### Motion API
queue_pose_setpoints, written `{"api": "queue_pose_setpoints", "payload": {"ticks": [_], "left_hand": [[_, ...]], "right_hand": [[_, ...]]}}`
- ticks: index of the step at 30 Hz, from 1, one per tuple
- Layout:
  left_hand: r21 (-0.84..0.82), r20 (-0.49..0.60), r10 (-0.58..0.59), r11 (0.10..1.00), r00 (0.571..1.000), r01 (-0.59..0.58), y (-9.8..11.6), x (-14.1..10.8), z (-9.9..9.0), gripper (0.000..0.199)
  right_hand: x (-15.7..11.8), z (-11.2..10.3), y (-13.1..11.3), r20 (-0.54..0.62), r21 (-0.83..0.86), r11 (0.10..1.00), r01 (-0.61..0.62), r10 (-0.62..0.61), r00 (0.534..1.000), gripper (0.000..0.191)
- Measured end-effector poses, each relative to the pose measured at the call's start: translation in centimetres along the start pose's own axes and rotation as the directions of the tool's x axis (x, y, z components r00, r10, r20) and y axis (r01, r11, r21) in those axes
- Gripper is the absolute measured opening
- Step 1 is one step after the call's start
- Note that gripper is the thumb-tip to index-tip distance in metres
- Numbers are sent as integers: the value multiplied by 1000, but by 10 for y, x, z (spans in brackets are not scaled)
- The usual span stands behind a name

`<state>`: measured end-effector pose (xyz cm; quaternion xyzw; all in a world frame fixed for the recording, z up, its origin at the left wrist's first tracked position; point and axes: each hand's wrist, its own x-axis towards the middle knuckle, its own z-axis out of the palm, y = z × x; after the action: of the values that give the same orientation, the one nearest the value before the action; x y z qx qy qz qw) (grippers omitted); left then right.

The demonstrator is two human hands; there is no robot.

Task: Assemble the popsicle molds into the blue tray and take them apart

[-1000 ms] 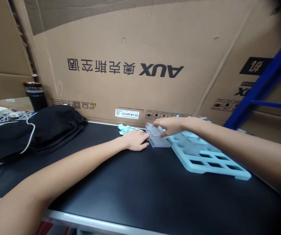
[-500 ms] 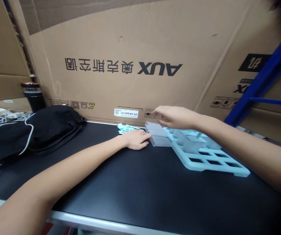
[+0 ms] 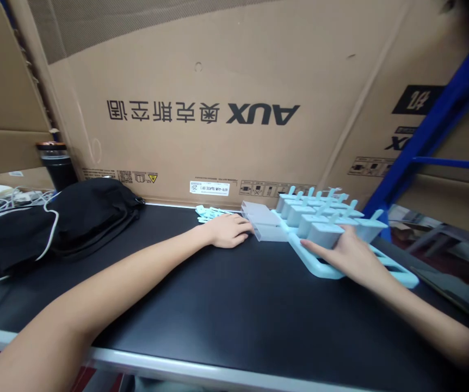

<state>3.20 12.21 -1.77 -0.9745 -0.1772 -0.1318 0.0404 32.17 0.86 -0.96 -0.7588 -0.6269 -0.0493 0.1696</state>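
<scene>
On the black table, my left hand (image 3: pixel 228 230) lies flat with its fingers stretched, their tips at the end of the translucent plastic boxes (image 3: pixel 265 220). Beside it is a small pile of light blue plastic sticks (image 3: pixel 210 213). To the right, a light blue rack (image 3: pixel 320 268) carries several popsicle molds with upright stick handles. My right hand (image 3: pixel 357 253) is closed round the popsicle mold (image 3: pixel 326 235) at the near side, thumb in front and fingers behind. Whether that mold is fully seated in its slot is hidden.
A black bag (image 3: pixel 93 212) with white cables lies at the left, in front of a dark flask (image 3: pixel 59 166). A large cardboard box (image 3: pixel 202 147) forms the back wall. A blue metal post (image 3: pixel 426 133) rises behind the rack, and a metal edge (image 3: pixel 169 367) runs along the front.
My right hand has come down from above the far side of the rack to its near side and closed round a mold. The molds' handles now show. My left hand has stayed in place.
</scene>
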Motion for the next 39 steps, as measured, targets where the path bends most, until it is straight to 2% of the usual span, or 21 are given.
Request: {"api": "queue_pose_setpoints", "payload": {"ticks": [3,7,10,14,19,25,29,31,34,37,39], "left_hand": [[2,-89,-66,998,994,66,1,3,0,28],[40,-186,-76,996,980,85,-1,13,1,43],[90,-152,-71,992,986,86,-3,22,3,50],[131,-102,-70,988,992,83,-4,30,5,42],[127,-126,-72,988,989,88,-4,30,7,39],[152,-142,-61,985,988,82,-4,32,7,37],[176,-137,-84,979,987,108,3,29,1,37],[185,-151,-69,978,986,96,7,18,-6,39],[188,-182,-59,978,981,94,6,-18,-19,34],[172,-223,-156,965,962,196,-7,-65,-29,25],[129,-271,-264,943,926,307,-19,-92,-31,20]], "right_hand": [[-6,-8,-9,13,75,985,-155,155,988,82],[-14,-13,-16,36,51,988,-146,144,989,80],[-15,-12,-18,23,21,991,-134,133,991,81],[-15,-11,-17,5,7,992,-128,128,992,81],[-14,-9,-13,-13,12,993,-117,117,993,84],[-14,-11,-12,46,72,988,-136,133,990,84],[-15,-11,-14,3,40,993,-113,113,994,80],[-16,-10,-14,-6,28,994,-106,106,994,79],[-15,-8,-12,2,25,995,-100,100,995,79],[-14,-6,-11,-5,8,995,-103,103,995,83],[-13,-5,-12,-30,-12,995,-103,103,994,84]]}}
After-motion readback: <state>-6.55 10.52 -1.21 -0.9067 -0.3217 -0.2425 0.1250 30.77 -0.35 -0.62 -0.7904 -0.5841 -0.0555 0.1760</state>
